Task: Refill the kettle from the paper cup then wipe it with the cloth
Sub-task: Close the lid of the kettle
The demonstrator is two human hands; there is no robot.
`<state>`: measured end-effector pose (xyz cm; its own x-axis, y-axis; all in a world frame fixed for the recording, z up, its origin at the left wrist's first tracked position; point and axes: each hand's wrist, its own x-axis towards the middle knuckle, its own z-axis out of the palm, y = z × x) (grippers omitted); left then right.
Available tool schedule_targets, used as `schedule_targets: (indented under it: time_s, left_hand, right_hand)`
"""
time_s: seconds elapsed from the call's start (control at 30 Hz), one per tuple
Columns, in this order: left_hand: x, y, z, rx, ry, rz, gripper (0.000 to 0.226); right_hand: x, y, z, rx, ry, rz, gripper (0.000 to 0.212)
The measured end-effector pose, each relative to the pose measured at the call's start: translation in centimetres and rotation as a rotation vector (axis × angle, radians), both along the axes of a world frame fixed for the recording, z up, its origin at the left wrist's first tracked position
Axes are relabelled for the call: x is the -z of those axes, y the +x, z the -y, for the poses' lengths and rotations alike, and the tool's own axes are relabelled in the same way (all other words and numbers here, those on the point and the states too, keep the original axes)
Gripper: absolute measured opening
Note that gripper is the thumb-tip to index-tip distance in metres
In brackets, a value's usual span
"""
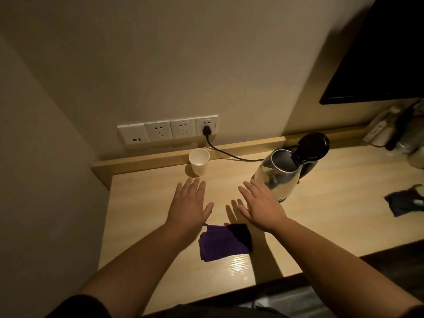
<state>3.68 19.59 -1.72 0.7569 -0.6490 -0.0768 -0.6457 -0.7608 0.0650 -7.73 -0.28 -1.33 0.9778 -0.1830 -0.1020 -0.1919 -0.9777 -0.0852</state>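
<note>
A white paper cup (pixel 199 161) stands upright near the back ledge of the wooden desk (pixel 321 216). To its right sits a glass kettle (pixel 274 177) with its black lid (pixel 313 145) flipped open. A folded purple cloth (pixel 221 243) lies on the desk near the front. My left hand (pixel 189 207) hovers flat, fingers spread, just in front of the cup and holds nothing. My right hand (pixel 261 205) is spread too, its fingertips close to the kettle's left side, apart from it.
A black cord (pixel 229 153) runs from a wall socket (pixel 206 128) to the kettle. A dark crumpled cloth (pixel 403 203) lies at the right. A power strip (pixel 376 131) and clutter fill the back right corner. A dark screen (pixel 378 65) hangs above.
</note>
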Motion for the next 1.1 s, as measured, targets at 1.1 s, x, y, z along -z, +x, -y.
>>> schedule_targets:
  time_s: [1.1]
  left_hand:
    - [-0.5,-4.8,20.9,-0.023,-0.075,0.006,0.067]
  right_hand:
    - [-5.2,-3.2,21.7,0.467,0.896,0.509,0.048]
